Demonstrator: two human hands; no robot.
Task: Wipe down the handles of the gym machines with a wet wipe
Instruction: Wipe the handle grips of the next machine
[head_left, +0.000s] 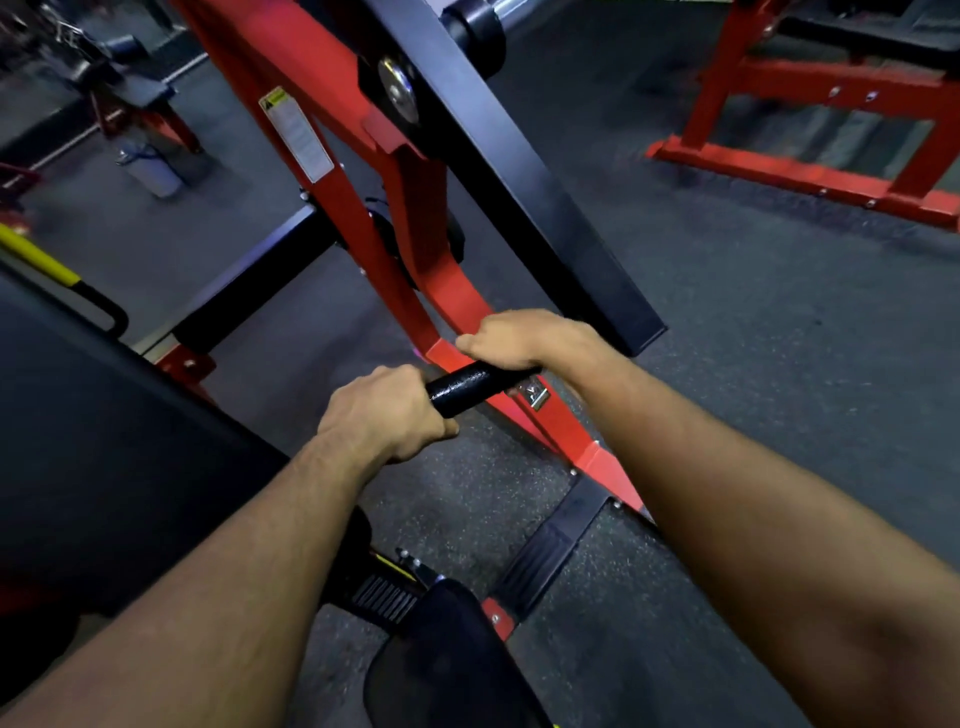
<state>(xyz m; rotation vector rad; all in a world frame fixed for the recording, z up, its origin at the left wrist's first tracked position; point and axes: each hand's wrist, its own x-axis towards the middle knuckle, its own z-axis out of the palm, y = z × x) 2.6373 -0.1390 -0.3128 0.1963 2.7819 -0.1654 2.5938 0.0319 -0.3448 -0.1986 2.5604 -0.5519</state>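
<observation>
A black textured handle (470, 387) sticks out from the red frame (395, 218) of a gym machine in the middle of the view. My left hand (387, 410) grips the handle's near end, fingers curled round it. At the far end my right hand (511, 340) grips the same handle where it meets the red frame. No wet wipe shows; whatever lies under either palm is hidden.
A wide black arm (524, 182) of the machine slants down just behind my right hand. A black pad (104, 441) fills the left, a black seat (447, 665) sits below. Another red frame (810, 171) stands at the upper right on dark rubber floor (753, 338).
</observation>
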